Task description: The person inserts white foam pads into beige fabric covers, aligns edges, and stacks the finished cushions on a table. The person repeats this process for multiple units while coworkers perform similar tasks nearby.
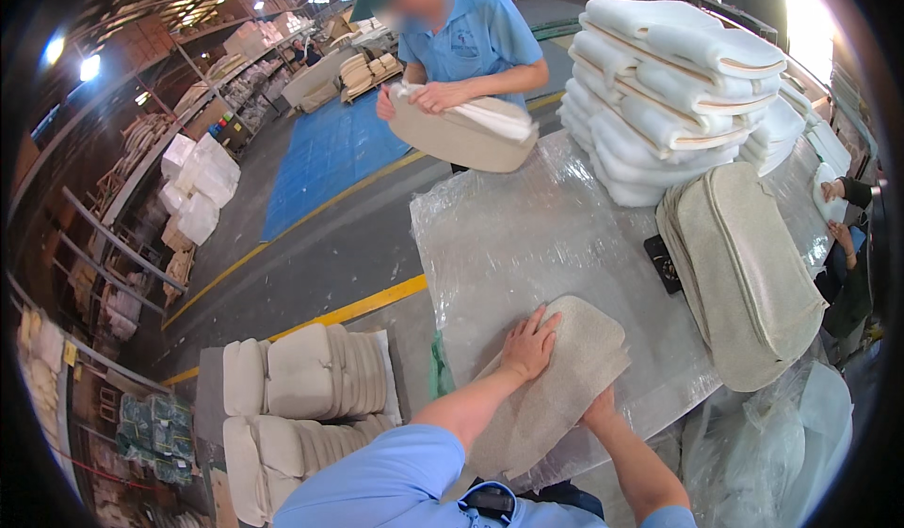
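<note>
A beige fabric cushion cover (556, 387), long and round-cornered, slants across the near edge of the plastic-wrapped table (527, 236). My left hand (530, 347) lies flat on its upper left part with the fingers stretched out. At its right edge is my right hand (600, 408), whose fingers are hidden behind the fabric. Farther right, a stack of similar beige covers (744, 274) rests on the table. Across the table a person in a blue shirt holds another beige piece (461, 137) with white material along its top.
Folded white padding (669, 85) is piled high at the back right. Finished-looking beige cushions (301, 377) stand in rows on the left. A black object (662, 264) lies beside the cover stack. Another person's hands (836, 212) reach in at far right. Clear plastic bags (753, 443) sit near right.
</note>
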A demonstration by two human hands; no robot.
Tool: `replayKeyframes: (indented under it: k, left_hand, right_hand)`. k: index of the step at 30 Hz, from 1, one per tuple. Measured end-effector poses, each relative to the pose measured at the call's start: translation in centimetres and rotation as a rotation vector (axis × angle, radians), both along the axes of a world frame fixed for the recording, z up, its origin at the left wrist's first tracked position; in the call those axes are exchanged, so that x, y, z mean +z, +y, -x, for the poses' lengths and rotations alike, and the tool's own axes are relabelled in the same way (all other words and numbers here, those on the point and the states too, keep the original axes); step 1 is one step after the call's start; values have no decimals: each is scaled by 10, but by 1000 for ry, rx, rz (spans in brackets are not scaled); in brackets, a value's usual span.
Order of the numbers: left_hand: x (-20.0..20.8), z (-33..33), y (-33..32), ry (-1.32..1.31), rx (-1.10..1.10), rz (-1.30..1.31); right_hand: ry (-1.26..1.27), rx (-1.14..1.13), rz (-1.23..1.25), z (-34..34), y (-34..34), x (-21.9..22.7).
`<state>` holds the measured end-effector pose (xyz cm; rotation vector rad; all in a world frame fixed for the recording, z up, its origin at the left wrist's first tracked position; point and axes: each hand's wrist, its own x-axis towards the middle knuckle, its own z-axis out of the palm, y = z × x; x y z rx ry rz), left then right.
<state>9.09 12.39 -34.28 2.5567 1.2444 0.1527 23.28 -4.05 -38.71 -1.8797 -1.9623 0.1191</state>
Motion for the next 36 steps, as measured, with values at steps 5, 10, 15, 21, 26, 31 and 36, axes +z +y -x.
replayKeyframes:
  k: [5, 10, 15, 21, 26, 31, 36]
  left_hand:
    - [-4, -1, 3, -42, -26, -38]
    - [-1, -10, 12, -188, -37, -4]
    - [17, -50, 40, -95, 111, 224]
    - [-6, -52, 26, -177, 30, -41]
    - [-2, -55, 29, -158, 30, -47]
    - [-2, -57, 30, -107, 49, 34]
    - [-9, -55, 33, -131, 58, 1]
  right_hand:
    - [-71, -49, 106, 5, 10, 2]
    - [-82, -82, 149, 4, 8, -7]
    - [61, -55, 92, 9, 1, -4]
    - [104, 13, 73, -2, -7, 8]
    - [-74, 68, 72, -10, 2, 9]
    - [-90, 27, 111, -14, -4, -7]
    - [98, 44, 109, -15, -1, -9]
